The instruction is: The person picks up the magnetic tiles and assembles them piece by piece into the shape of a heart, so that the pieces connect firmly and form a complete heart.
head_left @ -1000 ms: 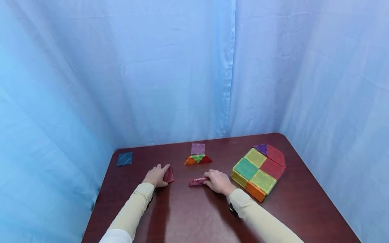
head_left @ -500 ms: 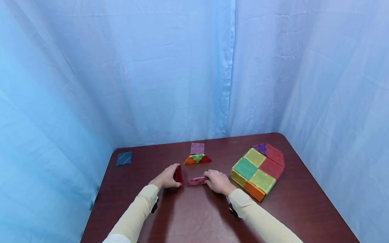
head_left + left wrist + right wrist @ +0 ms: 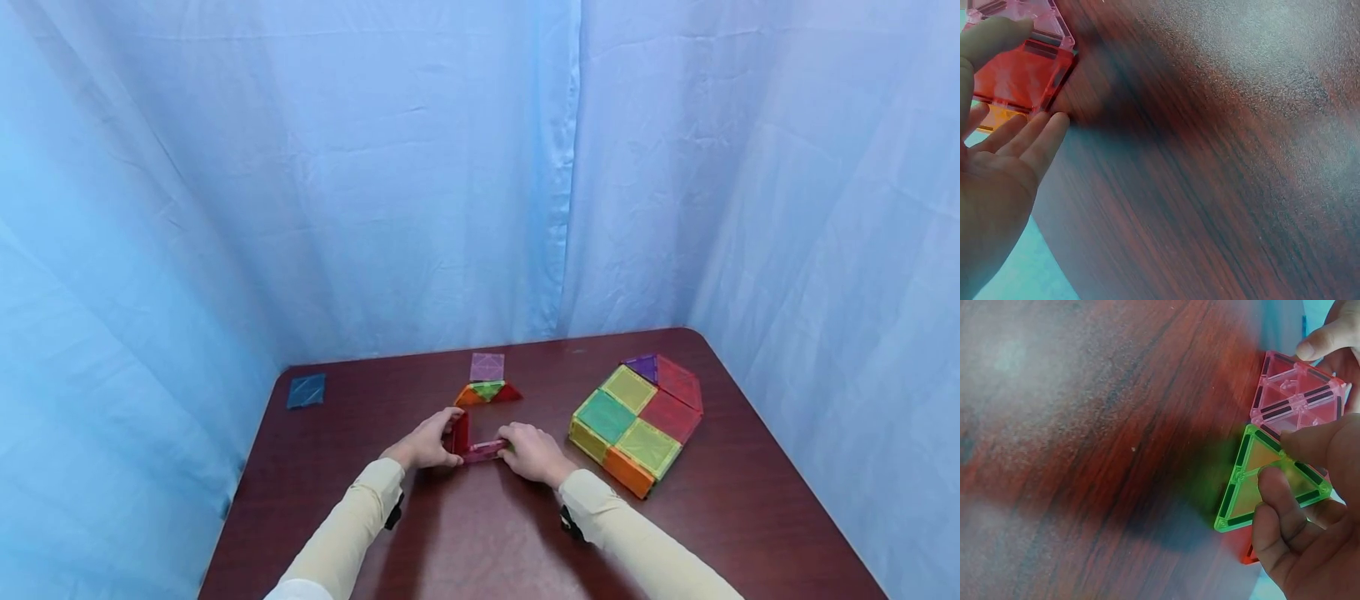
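In the head view my left hand (image 3: 432, 440) grips a red magnetic tile (image 3: 461, 433) standing on edge, its thumb and fingers on opposite edges. The tile meets the left end of pink tiles (image 3: 484, 452) low on the table. My right hand (image 3: 534, 453) is at their other end. The right wrist view shows that hand pinching a green triangular magnetic tile (image 3: 1242, 503) between thumb and fingers, with triangular pink tiles (image 3: 1297, 394) against it. In the left wrist view the red tile (image 3: 1016, 78) lies between thumb and fingers; its far edge is hidden.
Behind the hands stand orange, green and red triangles (image 3: 487, 392) with a purple square tile (image 3: 487, 367) beyond. A blue square tile (image 3: 306, 391) lies far left. To the right is a multicoloured tile block (image 3: 633, 421). Blue curtains (image 3: 420, 183) surround the table (image 3: 720, 517).
My left hand has moved right with the red tile, closing the gap to the pink tiles. The right hand has barely moved.
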`<state>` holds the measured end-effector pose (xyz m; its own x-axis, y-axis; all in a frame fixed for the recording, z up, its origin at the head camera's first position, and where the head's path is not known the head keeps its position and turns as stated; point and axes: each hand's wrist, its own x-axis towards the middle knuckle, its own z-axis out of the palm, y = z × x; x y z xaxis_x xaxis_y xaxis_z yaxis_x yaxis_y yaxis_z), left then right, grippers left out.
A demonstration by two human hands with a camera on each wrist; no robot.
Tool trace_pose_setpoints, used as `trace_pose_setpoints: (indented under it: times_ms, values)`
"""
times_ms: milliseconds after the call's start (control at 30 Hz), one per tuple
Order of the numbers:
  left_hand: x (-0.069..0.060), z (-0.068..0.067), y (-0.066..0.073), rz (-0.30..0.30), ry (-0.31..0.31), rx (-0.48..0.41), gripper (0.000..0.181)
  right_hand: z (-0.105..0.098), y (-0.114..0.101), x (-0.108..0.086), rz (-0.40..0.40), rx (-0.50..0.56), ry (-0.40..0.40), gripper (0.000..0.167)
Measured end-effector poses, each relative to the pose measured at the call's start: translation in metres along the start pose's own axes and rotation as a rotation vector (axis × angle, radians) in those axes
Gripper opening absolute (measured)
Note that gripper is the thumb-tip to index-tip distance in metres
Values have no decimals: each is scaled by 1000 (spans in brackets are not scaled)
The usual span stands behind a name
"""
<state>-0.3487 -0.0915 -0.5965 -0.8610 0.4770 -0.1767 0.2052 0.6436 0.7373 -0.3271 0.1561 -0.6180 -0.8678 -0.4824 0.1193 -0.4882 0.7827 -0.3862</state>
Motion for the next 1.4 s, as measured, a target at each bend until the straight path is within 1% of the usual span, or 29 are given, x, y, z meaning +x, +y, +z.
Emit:
trace_pose_setpoints:
  times_ms: [133,233,300,400,500,667,733,767,833,900,967,1000,1067,1100,1167,1267,1333,1400]
  values:
    - [0,1,2,9,-20,45,101,0,-1,-1,3,-1,-5,10]
    - [0,2,4,17,-29,72,104,1,-1,-1,3,-2,-11,9]
    - [1,2,5,27,-10,98,103,1,-1,-1,1,-4,-11,9]
    - [1,2,5,23,44,124,101,1,-2,-2,-1,-3,-5,9]
    - [0,1,3,14,91,113,99,1,-1,0,-5,-13,-5,9]
    - [-1,4,0,11,104,91,98,-4,-2,3,36,-40,-48,13]
    - [0,5,-1,8,98,89,99,-6,-4,4,57,-59,-48,17]
    - [0,6,-2,2,92,89,100,-6,-4,5,63,-66,-30,18]
    - [0,6,-2,-7,83,83,100,-7,-3,7,63,-70,42,16]
    - [0,6,-2,-12,74,73,101,-8,-1,12,63,-56,154,11]
    - [0,6,-1,-16,72,68,100,-10,3,20,50,-39,276,7]
    - [0,6,-1,-16,72,66,100,-12,5,25,43,-38,323,6]
    - [-1,5,0,-17,71,67,101,-14,11,37,31,-50,382,7]
    - [-1,5,0,-14,70,66,100,-16,13,43,24,-65,390,11]
    - [-1,6,1,-8,68,70,100,-18,18,56,21,-86,356,23]
    - [-2,7,1,1,73,69,99,-20,25,72,27,-117,253,40]
    - [-2,7,1,-4,83,61,99,-19,28,78,37,-126,184,42]
    - [-2,7,2,-12,91,45,99,-17,31,82,46,-138,153,36]
